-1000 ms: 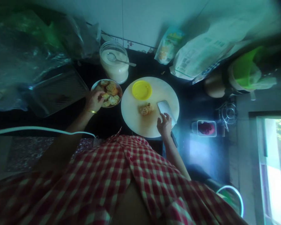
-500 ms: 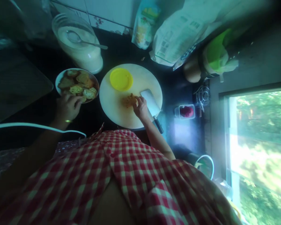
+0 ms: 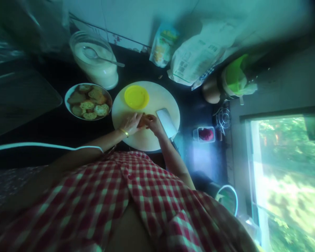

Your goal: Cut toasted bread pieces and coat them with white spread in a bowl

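Observation:
Over the round white cutting board (image 3: 152, 140), both hands meet. My left hand (image 3: 131, 124), with a gold bangle at the wrist, has its fingers closed on one side of a small brown food piece (image 3: 141, 121). My right hand (image 3: 152, 124) pinches the same piece from the other side. Fingers cover much of it, so its exact kind cannot be made out. A cleaver (image 3: 166, 122) lies on the board just right of my right hand. Above the hands, a round yellow dish (image 3: 136, 97) rests on the board.
Left of the board stands a bowl (image 3: 66, 103) of browned bread-like slices (image 3: 102, 110). Behind it is a jar (image 3: 105, 75) of white contents with a spoon (image 3: 105, 60) across it. Packages (image 3: 191, 56) stand at the back; a clear tub (image 3: 204, 134) sits right. A white cable (image 3: 42, 144) crosses at left.
My left hand has left the bowl of slices and moved right to join my right hand over the board. The view has shifted slightly, so the scene sits lower.

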